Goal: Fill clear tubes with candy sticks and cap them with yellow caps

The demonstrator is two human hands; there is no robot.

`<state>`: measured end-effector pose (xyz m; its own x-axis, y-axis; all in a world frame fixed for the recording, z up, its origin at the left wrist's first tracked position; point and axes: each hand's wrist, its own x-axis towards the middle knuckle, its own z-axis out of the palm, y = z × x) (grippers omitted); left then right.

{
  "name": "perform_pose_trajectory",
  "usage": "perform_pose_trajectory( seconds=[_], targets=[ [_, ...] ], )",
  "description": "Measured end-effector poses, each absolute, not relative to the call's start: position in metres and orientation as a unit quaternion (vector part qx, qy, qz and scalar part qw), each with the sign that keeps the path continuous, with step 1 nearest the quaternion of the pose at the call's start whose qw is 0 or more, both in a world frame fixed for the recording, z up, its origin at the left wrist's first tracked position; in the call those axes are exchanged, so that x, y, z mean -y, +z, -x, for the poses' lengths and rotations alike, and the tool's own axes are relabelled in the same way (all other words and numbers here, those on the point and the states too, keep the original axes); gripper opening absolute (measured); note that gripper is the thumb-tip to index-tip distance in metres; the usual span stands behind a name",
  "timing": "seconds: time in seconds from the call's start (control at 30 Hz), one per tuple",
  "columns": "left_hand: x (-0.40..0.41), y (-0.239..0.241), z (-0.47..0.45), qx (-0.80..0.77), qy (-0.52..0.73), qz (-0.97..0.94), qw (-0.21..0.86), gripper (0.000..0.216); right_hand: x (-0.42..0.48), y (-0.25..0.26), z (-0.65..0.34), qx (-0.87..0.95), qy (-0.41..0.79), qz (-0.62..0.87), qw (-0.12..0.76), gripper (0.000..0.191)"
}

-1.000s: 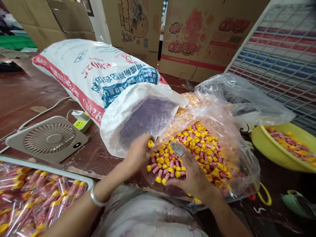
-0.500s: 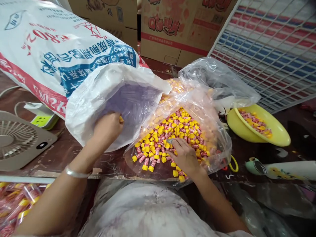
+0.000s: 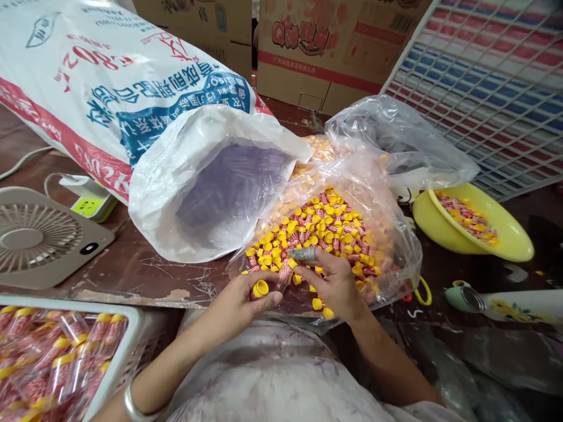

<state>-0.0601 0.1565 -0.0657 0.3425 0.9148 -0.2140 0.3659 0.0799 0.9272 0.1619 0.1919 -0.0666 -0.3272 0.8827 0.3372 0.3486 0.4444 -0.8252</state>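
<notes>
My left hand (image 3: pixel 237 302) is closed around a small bottle (image 3: pixel 260 288) with a yellow cap and a red-and-white printed body, cap facing up. Just to its right, my right hand (image 3: pixel 338 287) pinches another small capped bottle (image 3: pixel 285 272), its forefinger wrapped in grey-green tape (image 3: pixel 302 253). Both hands are at the near edge of a loose pile of the same bottles (image 3: pixel 325 225), which spills from a clear plastic bag (image 3: pixel 387 234). Left of the pile, a white woven sack (image 3: pixel 152 193) lies with its wide mouth facing me.
A white basket (image 3: pixel 116 334) of capped bottles stands front left, below a small fan (image 3: pixel 44 240) and a power strip (image 3: pixel 94 202). Rightward are a yellow bowl (image 3: pixel 514 234) of bottles, a flowered flask (image 3: pixel 519 305) and a wire rack (image 3: pixel 484 88). Cardboard boxes (image 3: pixel 303 64) line the back.
My left hand has come out of the sack's mouth and moved right to the pile, beside my right hand. The right hand has lifted a small bottle. The view has shifted slightly left.
</notes>
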Motion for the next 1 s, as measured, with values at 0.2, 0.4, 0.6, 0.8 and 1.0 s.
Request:
perform_pose_trajectory(
  seconds=[0.2,0.4,0.6,0.8,1.0],
  targets=[
    [-0.159,-0.055,0.051,-0.425,0.343,-0.506,0.667,0.031,-0.181,-0.067,-0.147,0.855,0.17,0.332,0.361,0.056],
    [-0.165,-0.056,0.037,-0.363,0.383,-0.402,0.748,0.035,-0.18,-0.077,-0.132,0.849,0.085,0.345,0.391,0.051],
    [-0.216,-0.053,0.063,-0.567,0.3,-0.659,0.393,0.02,-0.195,-0.075,-0.16,0.866,0.107,0.385,0.301,0.088],
    [-0.306,-0.041,0.086,-0.696,0.241,-0.659,0.154,0.027,-0.204,-0.081,-0.199,0.827,0.031,0.486,0.282,0.013],
    [-0.336,-0.054,0.08,-0.705,0.177,-0.668,0.157,0.014,-0.191,-0.083,-0.19,0.887,0.053,0.437,0.139,0.014]
  ],
)
